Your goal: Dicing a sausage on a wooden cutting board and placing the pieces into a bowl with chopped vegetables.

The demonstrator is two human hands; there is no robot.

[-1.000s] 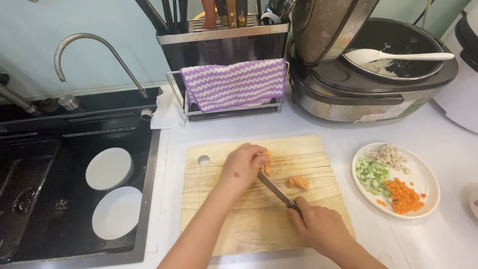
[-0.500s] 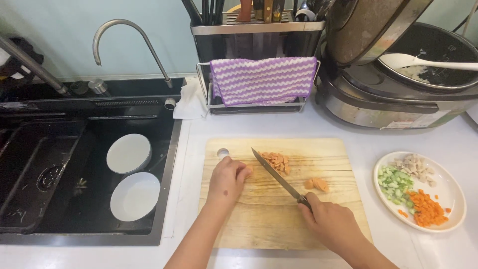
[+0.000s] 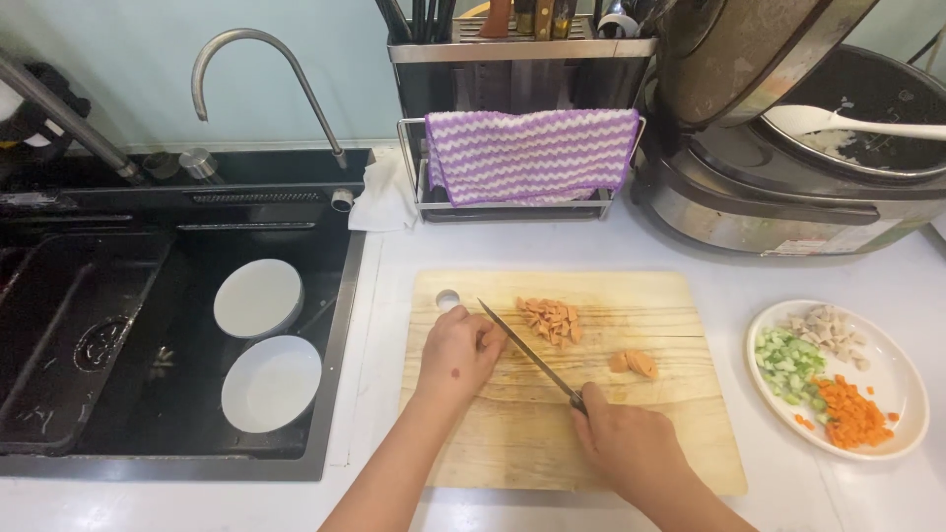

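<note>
My right hand [image 3: 628, 443] grips the handle of a kitchen knife [image 3: 525, 352], whose blade lies slanted across the wooden cutting board [image 3: 680, 433]. My left hand [image 3: 457, 351] rests on the board with fingers curled, its fingertips touching the blade near the tip. A pile of small diced orange-pink pieces [image 3: 552, 319] lies just right of the blade. A couple of larger uncut pieces [image 3: 635, 364] sit further right on the board.
A white plate [image 3: 902, 394] right of the board holds diced green, orange and pale bits. Behind stand an open rice cooker [image 3: 788, 197] with a white spoon and a rack with a purple striped cloth [image 3: 532, 150]. The black sink [image 3: 118, 325] at left holds two white dishes.
The view has shifted, with the board now closer. My left hand has left the pieces and moved to the blade's left side; the knife has swung away from the diced pile.
</note>
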